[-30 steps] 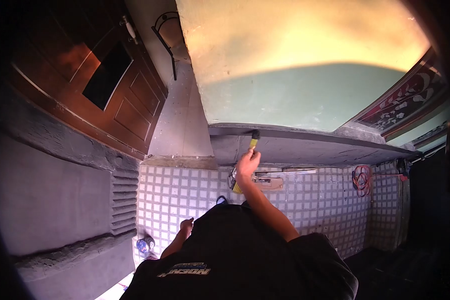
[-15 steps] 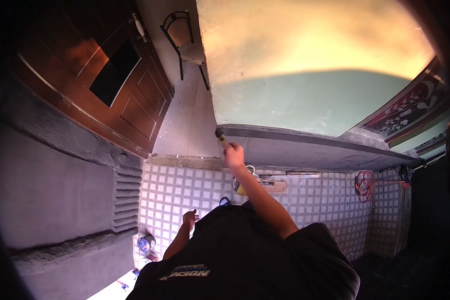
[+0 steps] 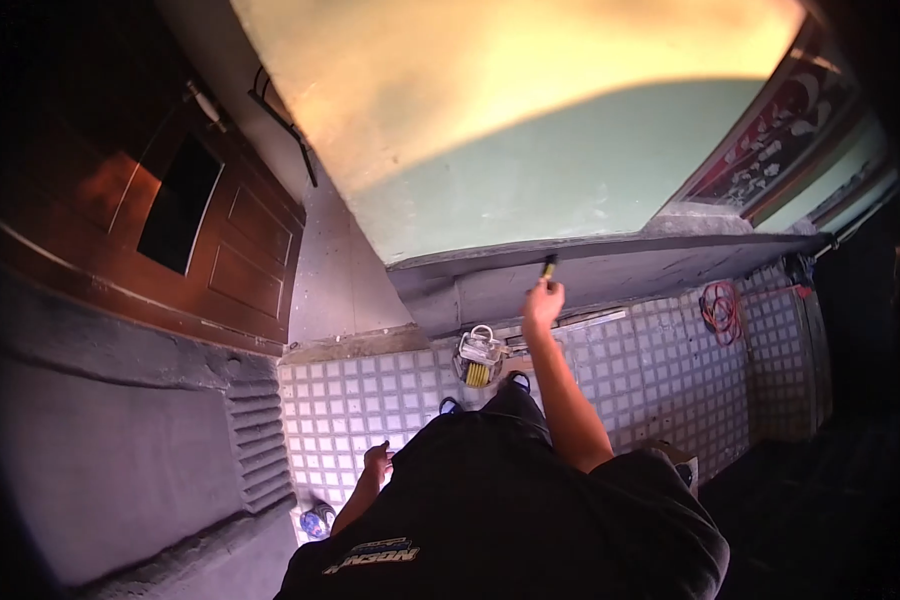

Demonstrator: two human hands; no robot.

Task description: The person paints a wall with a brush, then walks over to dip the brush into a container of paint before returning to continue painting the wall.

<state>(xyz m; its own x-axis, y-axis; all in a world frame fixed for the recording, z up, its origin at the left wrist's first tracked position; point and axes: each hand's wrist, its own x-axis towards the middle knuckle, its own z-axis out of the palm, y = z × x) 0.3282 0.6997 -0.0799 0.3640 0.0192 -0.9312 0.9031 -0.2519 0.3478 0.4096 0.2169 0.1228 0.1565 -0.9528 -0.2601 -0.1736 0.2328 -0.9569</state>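
Note:
My right hand is closed around the handle of a small brush. The brush's dark tip points up, in front of the grey ledge below the green wall; whether it touches the ledge cannot be made out. Low at my side hangs my left hand, fingers apart, over the tiled floor, holding nothing that I can see. A white container with a yellow part stands on the floor near my feet.
A brown door is at the left, with part of a dark chair frame beyond it. A red cable coil lies on the right. A long flat strip lies along the ledge's base. A blue can stands lower left.
My right hand has moved right along the ledge with the brush, away from the wall's corner. The view has shifted and turned, showing more of the white container and my feet.

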